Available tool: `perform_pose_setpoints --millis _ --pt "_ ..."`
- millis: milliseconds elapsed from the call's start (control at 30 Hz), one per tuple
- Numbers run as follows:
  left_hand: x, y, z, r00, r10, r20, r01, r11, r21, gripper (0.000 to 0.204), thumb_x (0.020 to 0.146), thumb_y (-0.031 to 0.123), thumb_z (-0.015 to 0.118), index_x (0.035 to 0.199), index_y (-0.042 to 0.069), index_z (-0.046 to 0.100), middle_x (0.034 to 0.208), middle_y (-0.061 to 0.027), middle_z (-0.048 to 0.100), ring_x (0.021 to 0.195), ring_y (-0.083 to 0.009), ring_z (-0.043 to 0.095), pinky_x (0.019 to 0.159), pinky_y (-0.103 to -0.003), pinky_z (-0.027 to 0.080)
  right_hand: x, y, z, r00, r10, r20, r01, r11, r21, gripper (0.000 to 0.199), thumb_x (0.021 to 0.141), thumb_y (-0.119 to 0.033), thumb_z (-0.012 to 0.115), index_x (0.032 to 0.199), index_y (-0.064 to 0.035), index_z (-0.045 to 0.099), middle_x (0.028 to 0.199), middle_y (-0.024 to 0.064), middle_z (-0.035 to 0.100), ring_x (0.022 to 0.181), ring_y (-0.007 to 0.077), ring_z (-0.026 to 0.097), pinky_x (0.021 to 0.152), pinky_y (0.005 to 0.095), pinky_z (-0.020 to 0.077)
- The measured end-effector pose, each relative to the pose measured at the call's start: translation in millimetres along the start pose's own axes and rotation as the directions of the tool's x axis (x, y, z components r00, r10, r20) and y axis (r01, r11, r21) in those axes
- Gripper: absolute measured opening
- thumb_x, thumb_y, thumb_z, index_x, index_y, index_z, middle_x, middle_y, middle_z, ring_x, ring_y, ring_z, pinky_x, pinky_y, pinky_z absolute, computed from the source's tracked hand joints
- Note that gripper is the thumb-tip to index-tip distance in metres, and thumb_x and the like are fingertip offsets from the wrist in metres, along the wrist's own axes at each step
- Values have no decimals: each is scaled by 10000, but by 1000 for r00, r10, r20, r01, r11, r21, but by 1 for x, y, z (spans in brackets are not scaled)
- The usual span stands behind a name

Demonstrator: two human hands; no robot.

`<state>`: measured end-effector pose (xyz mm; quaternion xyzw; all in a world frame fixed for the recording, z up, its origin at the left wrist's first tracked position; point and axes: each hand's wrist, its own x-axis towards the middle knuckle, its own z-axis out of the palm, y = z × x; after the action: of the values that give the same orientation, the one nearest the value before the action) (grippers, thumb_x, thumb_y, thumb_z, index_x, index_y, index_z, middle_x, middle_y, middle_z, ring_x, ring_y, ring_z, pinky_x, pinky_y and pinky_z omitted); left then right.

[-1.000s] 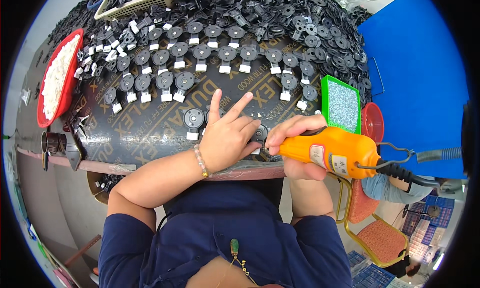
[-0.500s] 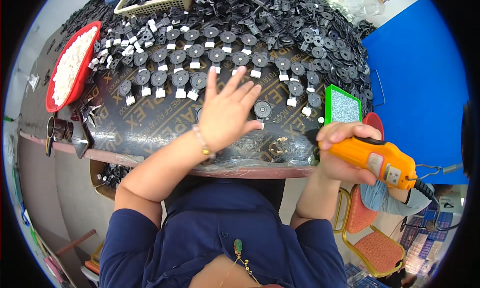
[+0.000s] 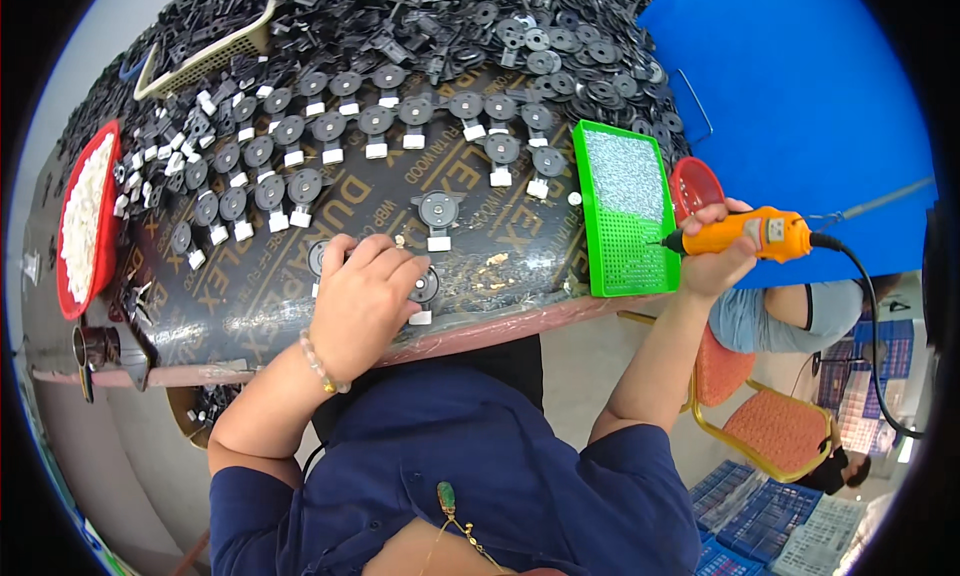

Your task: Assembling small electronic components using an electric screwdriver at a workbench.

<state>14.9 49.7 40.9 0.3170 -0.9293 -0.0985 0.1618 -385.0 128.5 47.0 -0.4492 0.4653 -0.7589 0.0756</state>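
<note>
Driver (image 3: 742,237) shifted to green tray (image 3: 588,216), clasped in right hand (image 3: 720,261), left hand (image 3: 362,294) by discs (image 3: 427,287), grip unclear, dark table (image 3: 265,301), blue board (image 3: 800,126)

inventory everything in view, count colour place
Tabletop: 1, black, pink-edged, centre
Handheld power driver: 1, orange, right
Perforated plastic tray: 1, green, right
Tiny shiny bits: many, silvery, in tray
Round plastic bowl: 1, red, beside tray
Oblong plastic basket: 1, red, table's left
Small chunks: many, white, inside red basket
Perforated plastic basket: 1, beige, far left
Round-headed plastic assemblies: many, black and white, tabletop rows
Loose plastic parts: countless, black, far side
Flat panel: 1, blue, upper right
Padded chair: at least 1, red and gold, lower right
Plastic crates: several, mostly blue, lower right
Left hand: 1, bare, over assemblies near table edge
Right hand: 1, bare, gripping driver
</note>
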Motion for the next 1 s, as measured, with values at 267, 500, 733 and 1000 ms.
perform_pose_setpoints --millis 267,500,733,1000 --pt "29 -13 14 997 -46 -60 44 999 -26 482 694 192 861 1137 105 693 1097 -18 680 1100 -232 585 930 -408 385 2 17 -9 1000 13 -23 -14 999 -47 760 872 -719 645 1157 -23 540 808 95 628 629 182 603 570 302 493" --pt "23 -19 24 997 -38 -66 25 981 -194 511 703 181 865 1175 97 690 1128 -41 668 1110 -260 583 931 -410 403 0 17 -9 1000 -7 -12 6 999 -35 741 885 -716 630 1154 -30 548 811 95 644 628 181 612 563 297 497" --pt "20 -18 29 995 -37 -95 17 978 -207 568 686 250 880 1200 98 691 1140 -45 671 1107 -262 590 937 -405 420 -1 15 -8 999 13 -35 -14 1000 -26 746 878 -716 641 1157 -31 546 814 94 643 628 177 609 568 290 498" --pt "21 -14 30 986 -71 -149 36 974 -223 512 721 294 866 1166 97 707 1141 -44 672 1099 -264 592 933 -408 421 -2 -5 0 998 55 -27 -51 991 123 757 854 -735 653 1179 -59 550 829 84 623 620 188 589 559 293 483"
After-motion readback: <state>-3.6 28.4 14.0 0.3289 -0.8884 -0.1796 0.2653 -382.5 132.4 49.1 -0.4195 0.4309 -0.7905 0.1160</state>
